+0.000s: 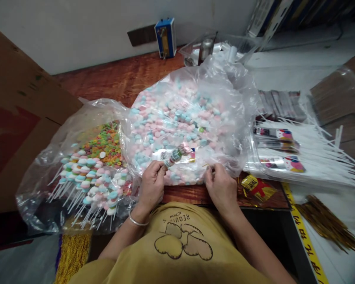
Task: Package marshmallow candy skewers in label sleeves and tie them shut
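Observation:
My left hand (152,182) is closed around the lower end of a marshmallow stick (173,157), which tilts up to the right. Its top looks gathered, as if in a clear wrapper, but blur hides the details. A thin gold twist tie (205,165) pokes out from the pinched fingers of my right hand (220,183). Both hands are over the near edge of a big clear bag of pastel marshmallows (154,114). Behind the stick, a printed wrapper (191,155) lies on that bag.
At left, an opened plastic bag holds colourful cereal rings (109,142) and several marshmallow sticks (87,177). White sticks (319,150) and printed wrappers (279,163) fill the right side. Gold twist ties (328,223) lie lower right. A cardboard box (23,98) stands left; a blue box (165,38) stands behind.

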A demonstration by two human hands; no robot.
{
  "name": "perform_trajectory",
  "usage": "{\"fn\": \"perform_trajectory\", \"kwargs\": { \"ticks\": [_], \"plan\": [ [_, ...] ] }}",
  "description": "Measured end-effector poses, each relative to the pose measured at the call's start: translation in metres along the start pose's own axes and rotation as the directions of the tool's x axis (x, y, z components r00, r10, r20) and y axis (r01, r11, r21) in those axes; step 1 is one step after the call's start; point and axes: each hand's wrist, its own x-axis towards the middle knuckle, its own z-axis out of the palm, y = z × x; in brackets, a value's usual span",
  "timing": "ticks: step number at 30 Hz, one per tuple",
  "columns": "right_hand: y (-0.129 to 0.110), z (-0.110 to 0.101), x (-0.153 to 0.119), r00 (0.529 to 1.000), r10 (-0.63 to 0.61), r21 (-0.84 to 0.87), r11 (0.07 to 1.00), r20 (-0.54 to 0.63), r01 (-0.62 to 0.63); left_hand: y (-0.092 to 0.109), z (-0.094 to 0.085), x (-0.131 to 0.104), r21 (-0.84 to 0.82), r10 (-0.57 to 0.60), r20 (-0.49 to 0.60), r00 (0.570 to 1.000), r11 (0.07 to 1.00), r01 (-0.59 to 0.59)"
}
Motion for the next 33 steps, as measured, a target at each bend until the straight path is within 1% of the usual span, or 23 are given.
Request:
{"fn": "perform_trajectory", "kwargs": {
  "ticks": [2,4,7,9,10,12,15,17,19,21,23,25,26,28,30,32,33],
  "plan": [
    [-0.003,-0.013,0.003,0.993,-0.068,-0.008,0.998,-0.098,0.067,-0.003,0.001,0.002,0.121,0.117,0.025,0.993,0.986,-0.119],
    [-0.009,-0.026,0.009,0.969,-0.149,-0.036,0.989,-0.196,0.145,-0.004,0.003,0.004,0.235,0.215,0.065,0.974,0.946,-0.225],
    [-0.022,-0.037,0.018,0.914,-0.278,-0.096,0.961,-0.296,0.261,-0.001,0.008,0.005,0.418,0.31,0.132,0.942,0.844,-0.336],
    [-0.03,-0.037,0.024,0.879,-0.351,-0.138,0.936,-0.323,0.323,0.001,0.013,0.004,0.523,0.351,0.182,0.918,0.756,-0.393],
    [-0.033,-0.034,0.026,0.871,-0.378,-0.16,0.925,-0.315,0.344,0.002,0.016,0.003,0.556,0.369,0.21,0.905,0.716,-0.421],
    [-0.037,-0.027,0.03,0.877,-0.411,-0.2,0.908,-0.249,0.369,0.006,0.021,0.0,0.586,0.396,0.266,0.879,0.657,-0.474],
    [-0.039,-0.016,0.033,0.891,-0.441,-0.213,0.886,-0.107,0.413,0.011,0.026,-0.006,0.578,0.414,0.319,0.853,0.628,-0.521],
    [-0.039,-0.013,0.031,0.879,-0.474,-0.192,0.869,-0.059,0.456,0.013,0.028,-0.009,0.551,0.423,0.321,0.848,0.645,-0.53],
    [-0.039,-0.012,0.028,0.858,-0.512,-0.159,0.852,-0.049,0.499,0.013,0.029,-0.01,0.502,0.422,0.309,0.852,0.689,-0.523],
    [-0.039,-0.013,0.024,0.831,-0.551,-0.131,0.832,-0.076,0.539,0.011,0.029,-0.01,0.439,0.404,0.281,0.871,0.753,-0.491],
    [-0.039,-0.015,0.02,0.791,-0.597,-0.12,0.802,-0.13,0.586,0.009,0.029,-0.01,0.383,0.373,0.236,0.897,0.813,-0.439],
    [-0.039,-0.015,0.015,0.749,-0.636,-0.116,0.771,-0.185,0.626,0.007,0.029,-0.009,0.353,0.35,0.197,0.916,0.846,-0.399],
    [-0.039,-0.015,0.013,0.736,-0.646,-0.107,0.762,-0.204,0.639,0.006,0.028,-0.008,0.349,0.342,0.184,0.921,0.854,-0.387],
    [-0.04,-0.013,0.009,0.736,-0.638,-0.079,0.765,-0.228,0.639,0.007,0.027,-0.007,0.332,0.325,0.164,0.931,0.871,-0.362],
    [-0.041,-0.009,0.006,0.756,-0.606,-0.047,0.787,-0.248,0.615,0.01,0.027,-0.006,0.259,0.292,0.128,0.948,0.913,-0.316],
    [-0.042,-0.005,0.003,0.774,-0.569,-0.021,0.809,-0.279,0.587,0.013,0.029,-0.004,0.097,0.207,0.076,0.975,0.972,-0.214],
    [-0.042,-0.003,0.003,0.782,-0.548,-0.008,0.82,-0.298,0.572,0.015,0.03,-0.003,-0.02,0.127,0.052,0.991,0.992,-0.126]
  ]
}}
